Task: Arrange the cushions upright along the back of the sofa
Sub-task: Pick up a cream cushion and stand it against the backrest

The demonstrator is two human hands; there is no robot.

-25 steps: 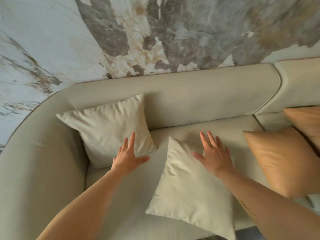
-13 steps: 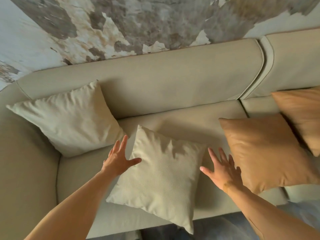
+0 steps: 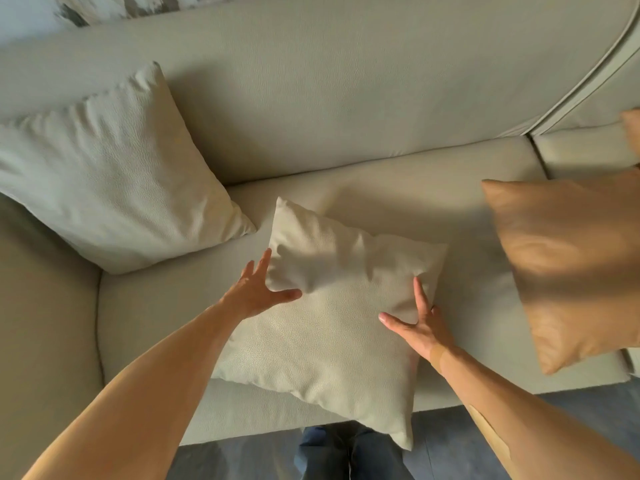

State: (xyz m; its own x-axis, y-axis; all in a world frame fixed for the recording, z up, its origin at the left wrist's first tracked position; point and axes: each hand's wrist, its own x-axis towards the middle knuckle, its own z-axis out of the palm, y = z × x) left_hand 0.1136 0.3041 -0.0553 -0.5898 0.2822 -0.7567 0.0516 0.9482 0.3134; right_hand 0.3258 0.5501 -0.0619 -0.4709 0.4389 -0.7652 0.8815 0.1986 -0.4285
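Note:
A cream cushion [image 3: 332,323] lies flat on the seat of the beige sofa [image 3: 346,98], one corner hanging over the front edge. My left hand [image 3: 258,289] touches its left edge, fingers spread and thumb on top. My right hand [image 3: 420,323] is at its right edge, thumb on top and fingers along the side. A second cream cushion [image 3: 114,174] leans upright in the left corner against the backrest. A tan cushion [image 3: 571,265] lies flat on the seat to the right. The corner of another tan cushion [image 3: 632,133] shows at the right edge.
The sofa's left armrest [image 3: 41,323] curves round the corner cushion. A seam [image 3: 540,157] splits the seat at the right. Dark floor [image 3: 450,445] and my trouser legs [image 3: 349,452] are below the seat's front edge.
Both hands have closed in on the flat cream cushion's two sides: the left from beside the corner cushion, the right from the seat beyond its right edge. The view has tipped downward.

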